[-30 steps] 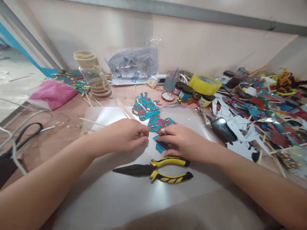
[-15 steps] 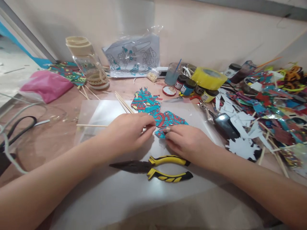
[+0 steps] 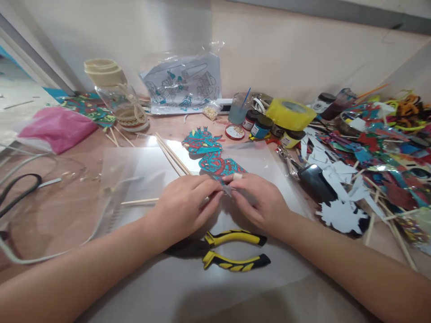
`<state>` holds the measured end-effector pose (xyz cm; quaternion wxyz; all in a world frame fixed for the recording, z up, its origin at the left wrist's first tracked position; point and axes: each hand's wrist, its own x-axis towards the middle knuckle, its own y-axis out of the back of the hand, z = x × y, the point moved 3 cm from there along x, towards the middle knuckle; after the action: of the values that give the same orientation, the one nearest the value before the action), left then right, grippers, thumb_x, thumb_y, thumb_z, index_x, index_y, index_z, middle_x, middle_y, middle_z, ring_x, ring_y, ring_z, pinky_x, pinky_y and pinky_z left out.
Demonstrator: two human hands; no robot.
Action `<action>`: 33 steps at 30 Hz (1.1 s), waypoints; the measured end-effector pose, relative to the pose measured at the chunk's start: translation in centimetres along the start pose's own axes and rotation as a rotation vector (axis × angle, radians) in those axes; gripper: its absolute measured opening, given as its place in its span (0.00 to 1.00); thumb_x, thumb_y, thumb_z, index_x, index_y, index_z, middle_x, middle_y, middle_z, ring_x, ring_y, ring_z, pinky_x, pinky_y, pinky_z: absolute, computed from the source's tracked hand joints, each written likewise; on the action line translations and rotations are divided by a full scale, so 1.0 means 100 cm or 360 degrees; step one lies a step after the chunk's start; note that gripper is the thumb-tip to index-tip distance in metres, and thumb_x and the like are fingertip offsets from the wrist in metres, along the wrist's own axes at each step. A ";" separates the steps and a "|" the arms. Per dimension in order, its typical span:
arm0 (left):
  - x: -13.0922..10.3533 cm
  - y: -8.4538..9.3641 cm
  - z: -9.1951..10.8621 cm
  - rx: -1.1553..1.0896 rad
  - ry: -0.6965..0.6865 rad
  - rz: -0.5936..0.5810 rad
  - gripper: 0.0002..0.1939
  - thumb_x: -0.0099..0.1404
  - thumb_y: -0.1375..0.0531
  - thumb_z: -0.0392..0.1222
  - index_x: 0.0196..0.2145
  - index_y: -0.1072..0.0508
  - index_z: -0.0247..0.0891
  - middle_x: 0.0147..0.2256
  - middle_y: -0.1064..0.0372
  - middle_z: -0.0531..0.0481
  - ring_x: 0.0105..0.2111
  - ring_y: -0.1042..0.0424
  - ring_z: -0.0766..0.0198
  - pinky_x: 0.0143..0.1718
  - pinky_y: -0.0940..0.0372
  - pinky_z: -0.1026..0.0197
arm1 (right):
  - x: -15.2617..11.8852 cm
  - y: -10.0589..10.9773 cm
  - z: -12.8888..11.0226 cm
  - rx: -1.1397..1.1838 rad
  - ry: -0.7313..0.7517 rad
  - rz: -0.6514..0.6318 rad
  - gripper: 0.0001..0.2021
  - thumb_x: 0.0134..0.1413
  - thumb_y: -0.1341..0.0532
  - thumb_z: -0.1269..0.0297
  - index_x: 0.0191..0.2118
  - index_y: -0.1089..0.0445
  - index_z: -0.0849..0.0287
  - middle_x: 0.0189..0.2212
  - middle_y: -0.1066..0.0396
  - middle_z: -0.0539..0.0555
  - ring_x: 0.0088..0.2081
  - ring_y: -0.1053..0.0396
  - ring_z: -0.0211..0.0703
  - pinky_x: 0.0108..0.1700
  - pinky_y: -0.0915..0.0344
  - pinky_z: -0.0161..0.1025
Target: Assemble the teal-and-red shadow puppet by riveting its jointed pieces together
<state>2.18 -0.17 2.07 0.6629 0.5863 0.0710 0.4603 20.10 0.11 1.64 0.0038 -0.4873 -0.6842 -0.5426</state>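
Observation:
My left hand (image 3: 191, 197) is closed, its thumb and fingers pinched together. A thin wooden stick (image 3: 139, 202) sticks out to the left from behind it and seems gripped in it. My right hand (image 3: 261, 195) pinches the lower end of a teal and red painted cutout figure (image 3: 218, 163), which has small shiny fasteners at its joints. The fingertips of both hands almost meet there, and they hide part of the cutout. Just below my hands lie long-nose pliers (image 3: 235, 237) with yellow and black handles, their jaws partly behind my left wrist.
More wooden sticks (image 3: 171, 154) lie beyond my left hand. Paint jars (image 3: 261, 127), a yellow tape roll (image 3: 291, 114) and a red lid (image 3: 235, 132) stand farther back. Paper scraps (image 3: 340, 179) crowd the right; a bottle (image 3: 117, 96) and pink bag (image 3: 57, 128) are at left.
Both hands have drawn nearer to me and closer together. The wooden stick has shifted with my left hand, and the cutout's lower end has turned toward my fingers. My left wrist covers more of the pliers.

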 end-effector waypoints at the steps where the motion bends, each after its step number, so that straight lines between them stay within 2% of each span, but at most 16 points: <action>1: 0.000 0.000 0.000 -0.0010 -0.0009 0.0019 0.07 0.70 0.48 0.40 0.38 0.31 0.39 0.34 0.28 0.52 0.35 0.29 0.63 0.37 0.37 0.60 | -0.001 -0.001 0.000 -0.0042 0.0050 -0.0018 0.08 0.61 0.42 0.65 0.45 0.32 0.58 0.43 0.24 0.57 0.46 0.27 0.44 0.49 0.32 0.43; 4: 0.001 0.001 0.000 -0.0024 -0.0027 0.0045 0.06 0.69 0.47 0.40 0.38 0.31 0.39 0.34 0.28 0.52 0.34 0.29 0.63 0.37 0.37 0.61 | -0.002 -0.002 0.001 -0.0120 0.0109 -0.0027 0.12 0.60 0.39 0.62 0.48 0.32 0.58 0.43 0.23 0.56 0.45 0.27 0.44 0.49 0.32 0.43; 8: 0.001 0.003 0.000 -0.0021 0.0001 0.0052 0.07 0.69 0.47 0.40 0.34 0.32 0.39 0.31 0.28 0.52 0.32 0.30 0.64 0.35 0.38 0.61 | -0.002 0.000 0.003 -0.0117 0.0055 0.0042 0.09 0.62 0.43 0.69 0.46 0.28 0.56 0.39 0.21 0.52 0.41 0.25 0.40 0.46 0.31 0.40; 12: 0.001 0.003 0.000 -0.0015 0.0049 0.0055 0.08 0.69 0.47 0.40 0.32 0.34 0.39 0.28 0.30 0.53 0.30 0.31 0.65 0.33 0.38 0.62 | -0.003 -0.001 0.002 -0.0172 0.0028 0.0078 0.09 0.62 0.43 0.69 0.44 0.27 0.57 0.34 0.21 0.52 0.37 0.25 0.40 0.41 0.31 0.38; 16: 0.001 0.002 0.001 0.0049 0.0054 0.0069 0.09 0.70 0.48 0.41 0.31 0.35 0.39 0.27 0.32 0.53 0.29 0.32 0.65 0.33 0.39 0.62 | -0.003 -0.002 0.002 -0.0179 0.0014 0.0059 0.10 0.62 0.42 0.68 0.45 0.26 0.56 0.34 0.21 0.52 0.36 0.25 0.40 0.41 0.32 0.38; 29: 0.003 0.003 0.008 0.0371 -0.0138 0.0142 0.09 0.69 0.47 0.40 0.30 0.35 0.39 0.28 0.31 0.52 0.30 0.31 0.64 0.36 0.37 0.61 | -0.006 -0.004 0.000 -0.0356 0.0151 -0.0022 0.09 0.63 0.44 0.67 0.44 0.27 0.59 0.31 0.23 0.54 0.35 0.27 0.42 0.41 0.34 0.40; 33: 0.003 0.002 0.008 0.0474 -0.0189 0.0136 0.08 0.69 0.47 0.39 0.30 0.36 0.39 0.27 0.31 0.52 0.30 0.31 0.63 0.36 0.37 0.60 | -0.006 -0.004 -0.003 -0.0397 0.0228 -0.0052 0.10 0.63 0.44 0.68 0.46 0.28 0.59 0.36 0.22 0.55 0.38 0.27 0.43 0.42 0.34 0.41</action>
<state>2.76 -0.57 2.61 0.5515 0.7067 0.0742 0.4370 20.02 -0.47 1.13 -0.0167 -0.4328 -0.6172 -0.6569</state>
